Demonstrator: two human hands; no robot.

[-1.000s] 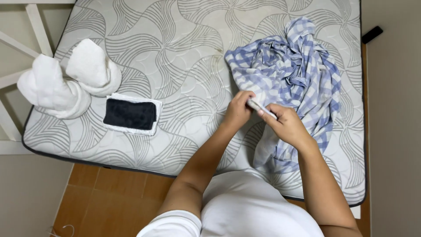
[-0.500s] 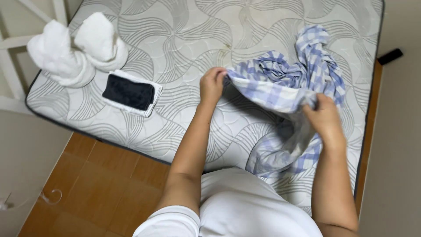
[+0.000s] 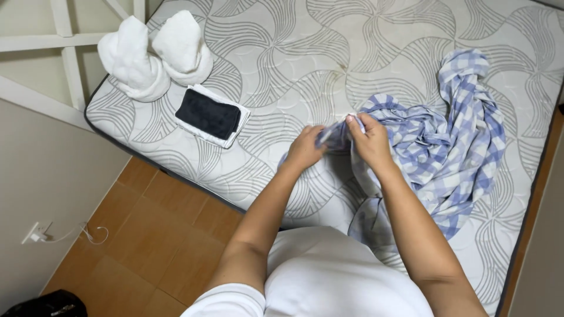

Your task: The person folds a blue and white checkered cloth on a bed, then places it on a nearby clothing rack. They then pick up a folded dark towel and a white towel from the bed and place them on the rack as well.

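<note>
A crumpled blue and white checked cloth point(image 3: 452, 152) lies on the right part of a patterned grey and white mattress point(image 3: 305, 53). My left hand point(image 3: 305, 147) and my right hand point(image 3: 369, 140) are close together at the cloth's left edge, both pinching that edge just above the mattress. Part of the cloth hangs down below my right forearm.
Two rolled white towels point(image 3: 154, 56) sit at the mattress's far left corner, with a folded dark cloth on a white one point(image 3: 210, 114) beside them. A white wooden frame point(image 3: 64, 47) stands at left. Wooden floor point(image 3: 158, 235) with a white cable and plug point(image 3: 41, 235) lies below.
My hands were spread apart holding the cloth stretched out; now they have come together at its left edge. The view has shifted slightly to the right.
</note>
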